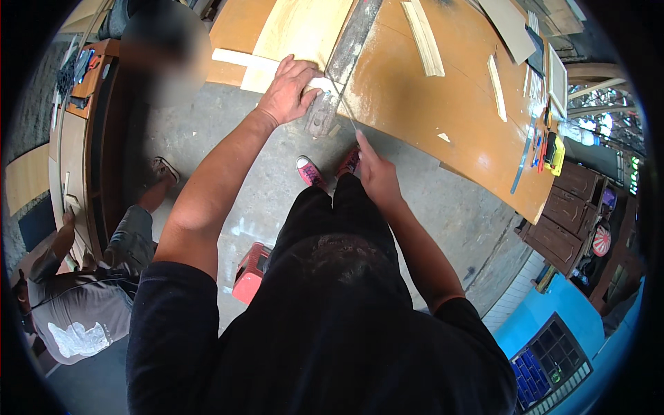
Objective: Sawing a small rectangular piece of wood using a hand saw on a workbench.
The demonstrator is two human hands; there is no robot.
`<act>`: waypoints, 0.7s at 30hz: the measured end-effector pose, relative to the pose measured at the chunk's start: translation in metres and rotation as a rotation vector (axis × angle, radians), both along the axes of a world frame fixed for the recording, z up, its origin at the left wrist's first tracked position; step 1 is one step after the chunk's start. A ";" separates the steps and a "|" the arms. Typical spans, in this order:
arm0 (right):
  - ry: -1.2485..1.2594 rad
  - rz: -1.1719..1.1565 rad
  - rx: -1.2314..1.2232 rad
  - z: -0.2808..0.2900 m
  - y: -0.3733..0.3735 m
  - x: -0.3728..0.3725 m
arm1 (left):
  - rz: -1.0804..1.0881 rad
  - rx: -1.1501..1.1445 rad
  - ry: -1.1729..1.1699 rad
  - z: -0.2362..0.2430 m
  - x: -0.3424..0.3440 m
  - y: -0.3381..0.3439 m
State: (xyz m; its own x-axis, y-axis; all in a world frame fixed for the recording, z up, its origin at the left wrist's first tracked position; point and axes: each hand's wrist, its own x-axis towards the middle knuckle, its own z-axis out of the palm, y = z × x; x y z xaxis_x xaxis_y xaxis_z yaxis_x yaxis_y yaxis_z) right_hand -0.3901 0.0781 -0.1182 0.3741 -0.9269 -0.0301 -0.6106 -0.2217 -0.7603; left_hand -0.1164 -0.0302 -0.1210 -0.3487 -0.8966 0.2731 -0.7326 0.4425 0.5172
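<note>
Here's the broad orange-brown wooden tabletop (470,117), sawdust scattered over it, filling the upper right. On its left part lies a wide, pale, flat wooden board (304,31), and alongside that board runs a long, dark grey, weathered wooden beam (349,45), its near end jutting past the tabletop's edge. That overhang looks like a handy rest, leaving open room beside the tabletop for an arm to work.

Now the left hand (287,93), at the tabletop's near edge: fingers spread over the top, thumb below, closed on a small, whitish, flat wooden piece (322,86) that sits on the beam's near end. That hold seems meant to keep the piece from shifting. Just off the tabletop's near edge, the right hand (379,176) is curled tight around the near end of a thin, dark, straight tool (351,114), which slants up to the piece.

The tool is blurred; it may be a narrow saw or a file, and its handle is lost inside the fist. The left hand covers much of the piece, so whether it joins the slim pale wooden strip (238,58) at the tabletop's left I can't tell. The board's far end is cut off above.
</note>
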 end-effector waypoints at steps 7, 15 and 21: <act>0.080 -0.032 0.128 0.015 0.088 -0.072 | -0.008 -0.023 0.025 0.002 0.001 -0.004; 0.057 -0.509 0.083 0.038 0.131 -0.124 | 0.018 -0.014 -0.025 0.012 -0.005 0.001; -0.126 -0.657 0.044 0.034 0.103 -0.119 | 0.392 -0.122 0.170 0.026 -0.014 0.048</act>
State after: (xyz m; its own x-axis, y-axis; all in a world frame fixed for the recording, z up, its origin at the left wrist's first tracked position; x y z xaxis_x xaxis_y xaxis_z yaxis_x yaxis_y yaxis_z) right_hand -0.5096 0.1814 -0.0842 -0.2648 -0.9621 -0.0659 -0.5140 0.1986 -0.8345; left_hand -0.1306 0.0173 -0.0955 0.0707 -0.9096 0.4095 -0.7663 0.2133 0.6061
